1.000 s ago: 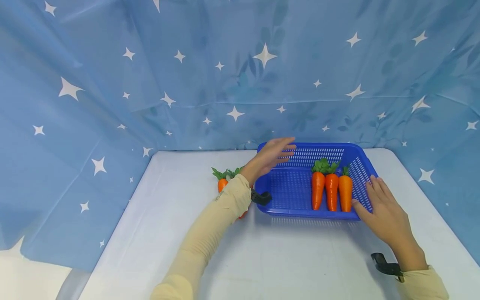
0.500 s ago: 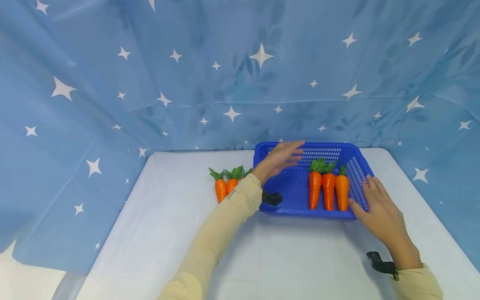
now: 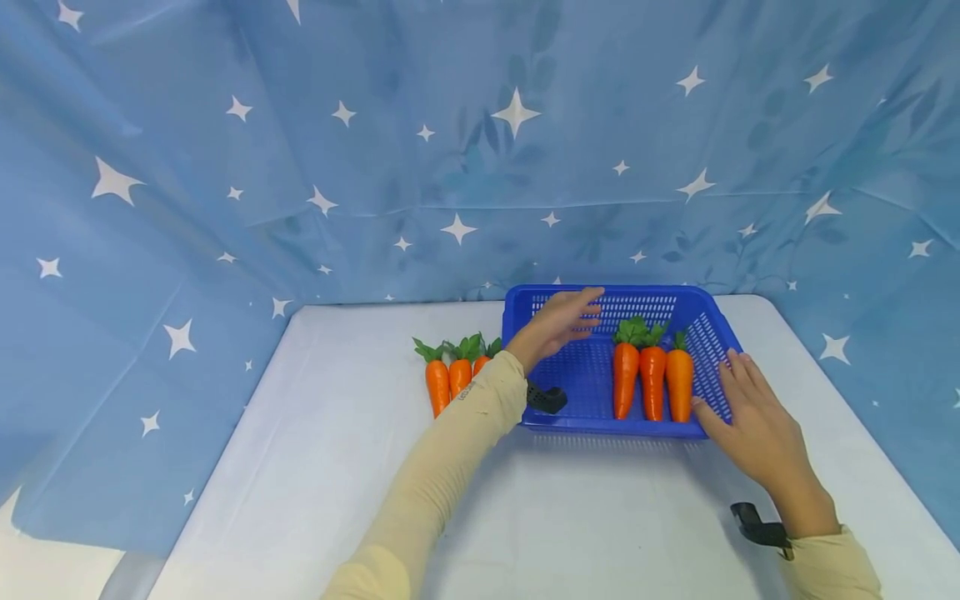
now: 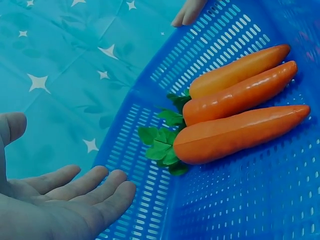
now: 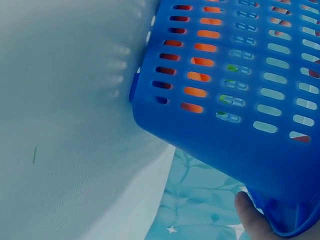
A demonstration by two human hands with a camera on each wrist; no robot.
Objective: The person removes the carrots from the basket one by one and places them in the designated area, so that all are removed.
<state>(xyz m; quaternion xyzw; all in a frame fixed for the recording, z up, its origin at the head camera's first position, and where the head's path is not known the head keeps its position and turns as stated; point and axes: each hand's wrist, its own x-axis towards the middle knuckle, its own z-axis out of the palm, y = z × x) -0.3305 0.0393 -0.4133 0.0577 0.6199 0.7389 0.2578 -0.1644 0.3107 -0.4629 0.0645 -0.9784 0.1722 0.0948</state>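
Note:
A blue plastic basket (image 3: 615, 428) stands toward the back of the table. Three orange carrots with green leafy tops lie side by side in its right half: a left one (image 3: 626, 382), a middle one (image 3: 653, 385) and a right one (image 3: 680, 387). Over the basket's left part hovers my left hand (image 3: 558, 323), fingers extended and holding nothing; the left wrist view has its palm (image 4: 55, 212) facing up beside the leafy tops. My right hand (image 3: 765, 437) touches the basket's front right corner, fingers fairly straight along the outside. In the right wrist view a fingertip (image 5: 245, 207) meets the rim.
On the white table (image 3: 345, 433), left of the basket, lie several more carrots (image 3: 438, 387), partly hidden by my left sleeve (image 3: 442, 467). A blue star-patterned curtain (image 3: 390, 167) hangs behind the table and down its sides.
My left hand has moved right, from the basket's left edge to over its inside, uncovering more of the carrots on the table. My right hand stays at the corner. The head view has shifted slightly.

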